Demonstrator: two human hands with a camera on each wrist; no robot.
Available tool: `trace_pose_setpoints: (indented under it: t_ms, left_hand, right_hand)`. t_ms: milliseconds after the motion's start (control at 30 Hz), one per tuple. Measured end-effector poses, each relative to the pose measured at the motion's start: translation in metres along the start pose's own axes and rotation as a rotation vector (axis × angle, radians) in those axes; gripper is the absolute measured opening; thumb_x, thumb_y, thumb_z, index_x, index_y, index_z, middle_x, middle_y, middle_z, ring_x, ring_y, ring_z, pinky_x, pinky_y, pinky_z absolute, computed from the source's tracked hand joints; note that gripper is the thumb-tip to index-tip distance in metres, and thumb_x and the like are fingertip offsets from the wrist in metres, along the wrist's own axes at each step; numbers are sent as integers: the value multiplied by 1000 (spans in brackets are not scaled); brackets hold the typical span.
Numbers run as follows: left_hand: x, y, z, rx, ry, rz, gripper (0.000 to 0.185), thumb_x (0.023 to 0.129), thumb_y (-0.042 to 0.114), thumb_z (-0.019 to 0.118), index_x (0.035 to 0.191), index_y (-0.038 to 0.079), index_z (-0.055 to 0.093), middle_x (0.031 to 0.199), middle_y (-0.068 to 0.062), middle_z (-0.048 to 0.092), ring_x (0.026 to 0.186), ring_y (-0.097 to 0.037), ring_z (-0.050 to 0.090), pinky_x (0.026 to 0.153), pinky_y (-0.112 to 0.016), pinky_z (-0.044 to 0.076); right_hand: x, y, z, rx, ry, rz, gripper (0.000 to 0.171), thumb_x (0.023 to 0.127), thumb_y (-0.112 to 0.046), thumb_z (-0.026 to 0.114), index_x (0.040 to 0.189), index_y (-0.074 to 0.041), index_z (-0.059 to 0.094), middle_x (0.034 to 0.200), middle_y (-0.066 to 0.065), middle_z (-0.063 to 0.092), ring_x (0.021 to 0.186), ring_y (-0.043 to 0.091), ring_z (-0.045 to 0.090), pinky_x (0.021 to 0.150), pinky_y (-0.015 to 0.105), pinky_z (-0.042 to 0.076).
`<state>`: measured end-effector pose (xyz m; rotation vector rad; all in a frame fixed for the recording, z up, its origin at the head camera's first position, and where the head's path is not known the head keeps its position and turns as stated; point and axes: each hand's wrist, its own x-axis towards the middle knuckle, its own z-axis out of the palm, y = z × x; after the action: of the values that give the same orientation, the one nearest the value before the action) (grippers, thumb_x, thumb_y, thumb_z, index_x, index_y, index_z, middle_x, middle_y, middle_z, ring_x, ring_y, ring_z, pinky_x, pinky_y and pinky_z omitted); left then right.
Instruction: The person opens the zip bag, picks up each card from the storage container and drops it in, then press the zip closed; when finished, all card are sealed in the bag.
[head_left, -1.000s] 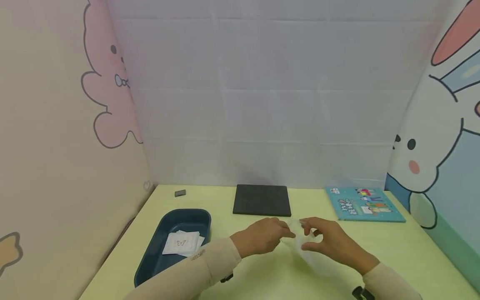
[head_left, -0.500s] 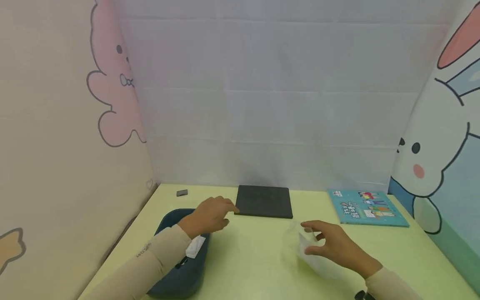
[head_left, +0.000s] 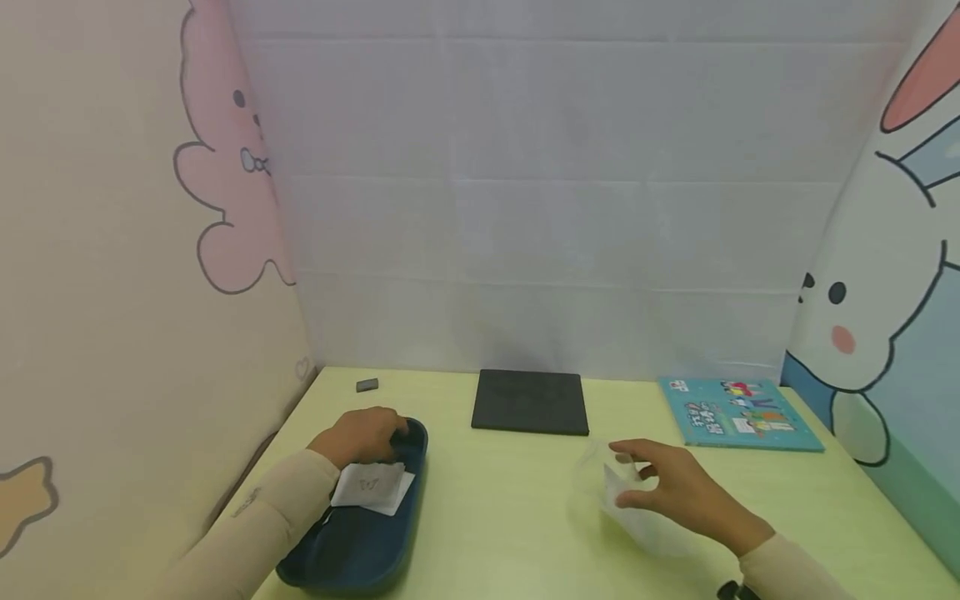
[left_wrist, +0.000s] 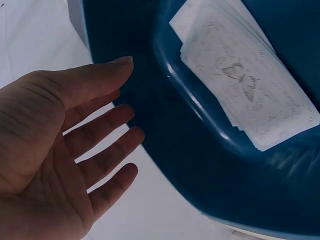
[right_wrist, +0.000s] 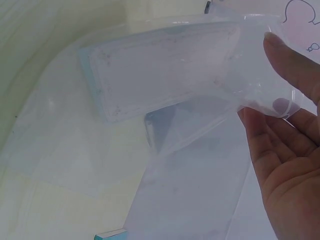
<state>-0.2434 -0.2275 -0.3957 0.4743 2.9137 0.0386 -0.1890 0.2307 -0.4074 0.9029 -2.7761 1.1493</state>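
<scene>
Left hand (head_left: pixel 360 437): released, fingers loosely spread and thumb apart, at the far end of a dark-blue, round-cornered, deep rectangular tray (head_left: pixel 352 554); whether the fingertips touch its wall cannot be told. Inside the tray, just beside this hand, lies an overlapping pile of flat white rectangular packets (head_left: pixel 369 485), the top one printed with a small butterfly-like figure. Right hand (head_left: pixel 671 483): grasping a clear, thin plastic bag (right_wrist: pixel 55 130) near its mouth, thumb and fingers set well apart across the opening; one fingertip shows through the film. Within the bag, a flat white rectangular packet with a pale-blue edge (right_wrist: pixel 160 75) lies aslant. The bag is over the pale yellow-green worktop (head_left: pixel 502 517), well apart from the tray. Toward the far edge: a small dark-grey block (head_left: pixel 367 385) beyond the tray, a flat black rectangular panel (head_left: pixel 529 402) in the middle, and a turquoise illustrated book (head_left: pixel 741 414) at right.
</scene>
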Motion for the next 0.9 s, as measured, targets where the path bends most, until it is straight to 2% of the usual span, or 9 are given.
trace_pose_setpoints:
  t_ms: [400,633,767,900]
  left_hand:
    - [-10,-8,18,0,-71,-42,51,69,14,94,115,10,73,112,-8,70,102,-29,66,85,-52,52]
    - [-21,-10,26,33,-78,-69,66,55,14,100,114,6,71,112,-13,69,105,-37,64,88,-56,51]
    - [-23,-9,30,47,-82,-63,67,53,11,101,112,5,70,110,-13,67,101,-34,65,86,-56,51]
    - [-23,-10,35,66,-52,-34,67,52,8,101,111,3,68,104,-11,65,95,-32,65,84,-55,52]
  right_hand:
    - [-2,3,-2,-11,-4,-4,67,82,-30,84,136,0,58,122,18,66,96,30,68,81,43,56]
    - [-3,5,0,2,-10,18,66,81,-31,84,136,-2,59,122,16,66,96,29,68,80,43,56]
    - [-3,4,-1,3,-10,10,66,82,-31,84,136,-2,59,122,16,66,96,28,68,80,42,56]
    - [-3,4,-1,3,-5,5,66,81,-31,84,135,-1,59,121,16,66,96,28,68,80,41,56]
